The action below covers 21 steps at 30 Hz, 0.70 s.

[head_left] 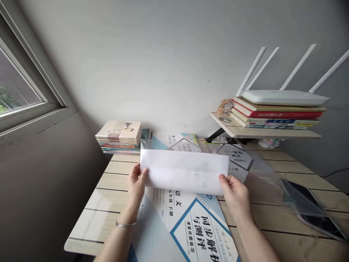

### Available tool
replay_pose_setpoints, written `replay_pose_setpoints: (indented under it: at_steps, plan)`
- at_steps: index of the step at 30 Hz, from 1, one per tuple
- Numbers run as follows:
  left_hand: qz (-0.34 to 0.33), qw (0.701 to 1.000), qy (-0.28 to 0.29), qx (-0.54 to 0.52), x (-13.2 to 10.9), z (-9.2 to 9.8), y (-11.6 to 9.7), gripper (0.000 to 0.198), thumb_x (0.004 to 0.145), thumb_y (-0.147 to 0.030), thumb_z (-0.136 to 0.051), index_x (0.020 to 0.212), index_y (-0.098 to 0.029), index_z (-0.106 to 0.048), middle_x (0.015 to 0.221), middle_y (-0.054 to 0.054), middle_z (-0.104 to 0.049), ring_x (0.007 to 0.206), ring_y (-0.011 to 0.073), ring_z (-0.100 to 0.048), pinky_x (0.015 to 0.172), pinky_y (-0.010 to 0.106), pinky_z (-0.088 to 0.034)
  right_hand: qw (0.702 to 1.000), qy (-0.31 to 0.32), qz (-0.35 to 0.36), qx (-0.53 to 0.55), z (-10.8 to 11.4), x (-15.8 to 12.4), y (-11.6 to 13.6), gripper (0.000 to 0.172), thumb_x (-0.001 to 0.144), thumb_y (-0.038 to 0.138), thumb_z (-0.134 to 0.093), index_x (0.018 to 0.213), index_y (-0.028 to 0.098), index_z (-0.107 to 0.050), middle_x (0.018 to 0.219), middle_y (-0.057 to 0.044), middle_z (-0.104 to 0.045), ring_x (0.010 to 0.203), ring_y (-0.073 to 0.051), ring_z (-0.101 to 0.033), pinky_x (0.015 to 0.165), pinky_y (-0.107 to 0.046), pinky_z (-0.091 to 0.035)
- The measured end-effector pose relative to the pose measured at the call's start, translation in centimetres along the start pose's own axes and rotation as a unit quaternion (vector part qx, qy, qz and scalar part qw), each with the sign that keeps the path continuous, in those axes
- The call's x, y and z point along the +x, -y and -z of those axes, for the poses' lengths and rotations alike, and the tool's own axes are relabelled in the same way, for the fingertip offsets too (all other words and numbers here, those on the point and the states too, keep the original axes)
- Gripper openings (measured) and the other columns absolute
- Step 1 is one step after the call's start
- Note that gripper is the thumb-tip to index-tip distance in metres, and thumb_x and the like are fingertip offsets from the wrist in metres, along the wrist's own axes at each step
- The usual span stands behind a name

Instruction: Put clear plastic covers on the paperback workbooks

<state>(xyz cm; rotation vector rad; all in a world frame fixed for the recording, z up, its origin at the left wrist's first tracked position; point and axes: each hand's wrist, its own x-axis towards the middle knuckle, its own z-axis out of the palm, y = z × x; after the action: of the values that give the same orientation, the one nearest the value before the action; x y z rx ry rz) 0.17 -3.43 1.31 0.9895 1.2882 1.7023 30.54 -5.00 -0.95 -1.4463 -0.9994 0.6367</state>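
Observation:
My left hand [136, 183] and my right hand [236, 193] each pinch one end of a white sheet of paper [185, 171], bent over into a long band and held just above the desk. Under it lies a large blue and white workbook [191, 225] with printed characters on its cover. A thin bracelet sits on my left wrist. Both hands are closed on the sheet's edges.
A stack of books [119, 136] stands at the back left of the wooden desk [272, 218]. A small shelf [272, 131] at the right carries books and a white router [283, 97]. A clear plastic sleeve [253, 163] and a dark tablet [311, 207] lie at the right. A window [16, 91] is at the left.

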Motion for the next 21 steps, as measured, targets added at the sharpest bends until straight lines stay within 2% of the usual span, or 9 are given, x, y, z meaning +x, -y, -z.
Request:
replay_pose_setpoints:
  at_steps: [3, 5, 8, 10, 13, 18, 21]
  plan:
    - [-0.013, 1.000, 0.000, 0.026, 0.2, -0.2, 0.0, 0.029, 0.070, -0.040, -0.068, 0.086, -0.017, -0.061, 0.077, 0.001, -0.061, 0.071, 0.0130, -0.055, 0.065, 0.024, -0.043, 0.996, -0.035, 0.047, -0.065, -0.4, 0.1, 0.3, 0.043, 0.074, 0.058, -0.057, 0.060, 0.018, -0.050, 0.054, 0.002, -0.049, 0.053, -0.012, -0.041, 0.049, -0.023, -0.034]
    - [-0.009, 1.000, -0.004, 0.023, 0.4, -0.2, 0.0, 0.028, 0.070, -0.042, -0.067, 0.078, -0.017, -0.058, 0.073, 0.000, -0.058, 0.066, 0.0116, -0.052, 0.062, 0.023, -0.041, 0.996, -0.036, 0.063, -0.046, -0.6, 0.2, 0.5, 0.041, 0.074, 0.057, -0.058, 0.063, 0.018, -0.051, 0.057, 0.001, -0.053, 0.054, -0.012, -0.044, 0.051, -0.023, -0.036]
    - [-0.004, 1.000, -0.019, 0.016, 0.5, -0.3, 0.2, 0.030, 0.070, -0.044, -0.067, 0.072, -0.017, -0.053, 0.068, -0.002, -0.054, 0.061, 0.0099, -0.047, 0.057, 0.021, -0.038, 0.996, 0.030, 0.065, 0.044, -0.7, 0.5, 0.3, 0.036, 0.074, 0.052, -0.062, 0.080, 0.018, -0.058, 0.074, -0.003, -0.063, 0.068, -0.017, -0.055, 0.061, -0.025, -0.044]
    - [-0.006, 0.999, -0.024, 0.025, 0.7, -0.3, 0.4, 0.031, 0.071, -0.044, -0.066, 0.070, -0.018, -0.050, 0.066, -0.003, -0.051, 0.059, 0.0091, -0.045, 0.054, 0.020, -0.036, 0.994, 0.062, 0.051, 0.076, -0.6, 0.8, 0.0, 0.036, 0.073, 0.051, -0.064, 0.085, 0.017, -0.060, 0.080, -0.005, -0.066, 0.074, -0.019, -0.059, 0.066, -0.027, -0.046]
    - [-0.010, 0.998, -0.024, 0.054, 1.0, -0.6, 0.5, 0.031, 0.073, -0.045, -0.063, 0.069, -0.018, -0.048, 0.065, -0.004, -0.048, 0.057, 0.0088, -0.041, 0.051, 0.020, -0.033, 0.997, 0.039, 0.046, 0.051, -0.6, 1.2, -0.5, 0.037, 0.072, 0.053, -0.063, 0.077, 0.016, -0.060, 0.072, -0.004, -0.065, 0.068, -0.018, -0.057, 0.063, -0.027, -0.045]
    - [-0.031, 0.995, -0.034, 0.084, 1.7, -1.4, 0.4, 0.031, 0.074, -0.043, -0.061, 0.065, -0.019, -0.044, 0.060, -0.005, -0.042, 0.055, 0.0087, -0.037, 0.051, 0.020, -0.030, 0.997, -0.013, 0.078, -0.006, -1.1, 1.5, -0.4, 0.039, 0.074, 0.056, -0.059, 0.073, 0.017, -0.059, 0.063, -0.002, -0.062, 0.065, -0.017, -0.054, 0.060, -0.025, -0.043]
    - [-0.032, 0.996, -0.047, 0.074, 2.1, -1.7, 0.8, 0.028, 0.074, -0.042, -0.061, 0.067, -0.019, -0.047, 0.062, -0.005, -0.045, 0.057, 0.0092, -0.041, 0.053, 0.020, -0.032, 0.996, 0.019, 0.079, 0.035, -1.3, 1.5, -0.3, 0.038, 0.074, 0.053, -0.062, 0.083, 0.016, -0.060, 0.075, -0.005, -0.065, 0.072, -0.019, -0.058, 0.064, -0.026, -0.046]
